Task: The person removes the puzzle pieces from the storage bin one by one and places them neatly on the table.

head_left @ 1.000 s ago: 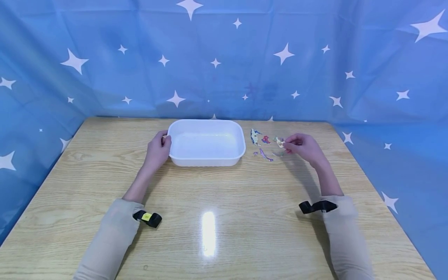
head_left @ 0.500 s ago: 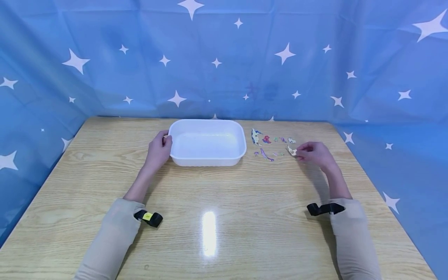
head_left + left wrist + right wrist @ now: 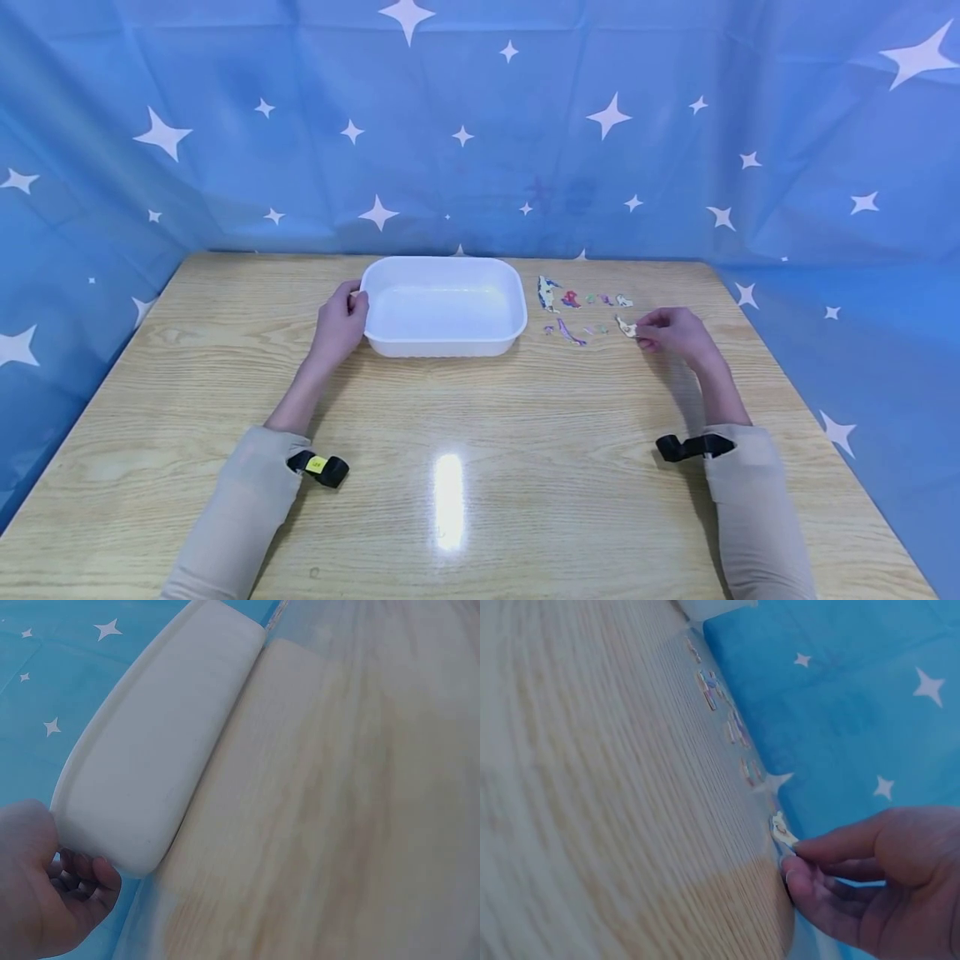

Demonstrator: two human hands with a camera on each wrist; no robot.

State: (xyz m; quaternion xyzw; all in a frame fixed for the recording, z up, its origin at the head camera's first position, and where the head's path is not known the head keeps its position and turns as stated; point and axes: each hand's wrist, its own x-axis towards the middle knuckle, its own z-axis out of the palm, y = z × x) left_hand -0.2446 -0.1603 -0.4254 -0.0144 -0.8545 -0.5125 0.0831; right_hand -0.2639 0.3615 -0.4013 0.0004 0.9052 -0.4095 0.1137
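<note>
My left hand grips the left end of a white rectangular plastic tub. In the left wrist view the thumb lies at the rim of the tub, and the fingers curl by its end wall. Between thumb and fingertips my right hand pinches a small cream cut-out, thin and flat, low at the table. The same cream cut-out shows at the fingertips in the right wrist view; its printed figure is too small to make out.
Several small flat cut-outs lie in two rough rows right of the tub, among them a blue-and-white one, a red one, a purple strip and a pale one. A blue star-patterned curtain stands behind the wooden table.
My right hand has moved right and toward me with the cream cut-out, away from the back row of cut-outs, then almost stopped. The left hand and tub have stayed put.
</note>
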